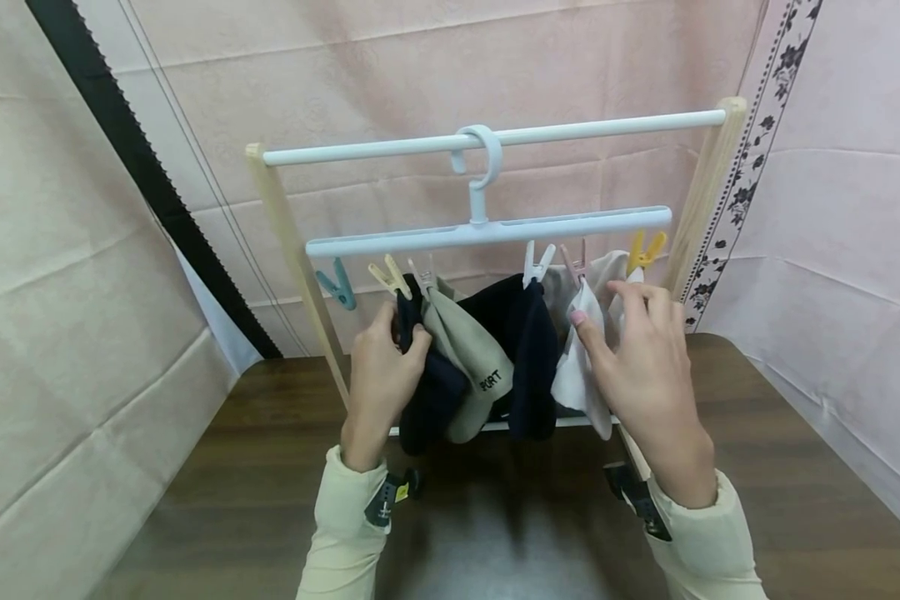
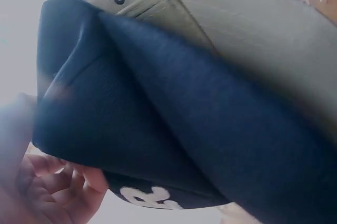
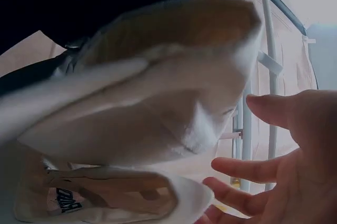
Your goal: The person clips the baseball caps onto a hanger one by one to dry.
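Observation:
A pale blue hanger point(image 1: 570, 226) carries a row of clothespins with socks hanging from them. My left hand point(image 1: 382, 367) pinches a navy sock point(image 1: 437, 392) near its top, just below a pale yellow clothespin point(image 1: 392, 277). Close up in the left wrist view, white lettering shows on the navy cloth. Beside it hangs a grey sock point(image 1: 468, 346) marked SPORT, then another dark sock point(image 1: 534, 367). At the right, my right hand point(image 1: 648, 358) is beside a white sock point(image 1: 573, 375), fingers spread and not curled round it. A yellow clothespin point(image 1: 645, 252) is above that hand.
The hanger hooks over the white top rod point(image 1: 607, 129) of a rack with wooden side posts point(image 1: 708, 187). A blue clothespin point(image 1: 337, 287) hangs bare at the left end. The rack stands on a brown wooden table point(image 1: 217, 500), with pale cloth point(image 1: 570, 67) behind.

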### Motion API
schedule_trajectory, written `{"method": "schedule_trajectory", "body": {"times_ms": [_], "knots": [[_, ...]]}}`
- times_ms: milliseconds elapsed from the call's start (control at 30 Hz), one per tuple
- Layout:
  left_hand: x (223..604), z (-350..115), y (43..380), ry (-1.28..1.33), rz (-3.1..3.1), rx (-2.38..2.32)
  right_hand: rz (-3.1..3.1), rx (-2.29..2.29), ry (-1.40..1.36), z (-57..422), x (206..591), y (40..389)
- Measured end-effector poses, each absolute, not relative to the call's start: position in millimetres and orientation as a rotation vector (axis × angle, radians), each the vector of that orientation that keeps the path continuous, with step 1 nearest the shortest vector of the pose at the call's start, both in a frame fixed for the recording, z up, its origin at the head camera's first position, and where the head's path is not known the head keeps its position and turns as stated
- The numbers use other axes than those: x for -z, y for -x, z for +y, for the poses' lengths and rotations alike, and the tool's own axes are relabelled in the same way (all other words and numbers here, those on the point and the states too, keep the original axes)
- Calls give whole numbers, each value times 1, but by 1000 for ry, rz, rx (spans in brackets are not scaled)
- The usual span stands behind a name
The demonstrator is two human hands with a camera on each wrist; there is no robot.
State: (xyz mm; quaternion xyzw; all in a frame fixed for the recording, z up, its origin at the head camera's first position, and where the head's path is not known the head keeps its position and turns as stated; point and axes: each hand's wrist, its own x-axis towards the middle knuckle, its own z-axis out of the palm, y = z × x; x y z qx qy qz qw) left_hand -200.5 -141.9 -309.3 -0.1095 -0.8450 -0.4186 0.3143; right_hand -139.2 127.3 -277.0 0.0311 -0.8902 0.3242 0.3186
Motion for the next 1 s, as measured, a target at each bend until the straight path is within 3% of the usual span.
{"method": "schedule_trajectory", "body": {"times_ms": [1000], "knots": [[314,-104,184,372,-2154,1043,-2379,-1001,-195,135,297,178]]}}
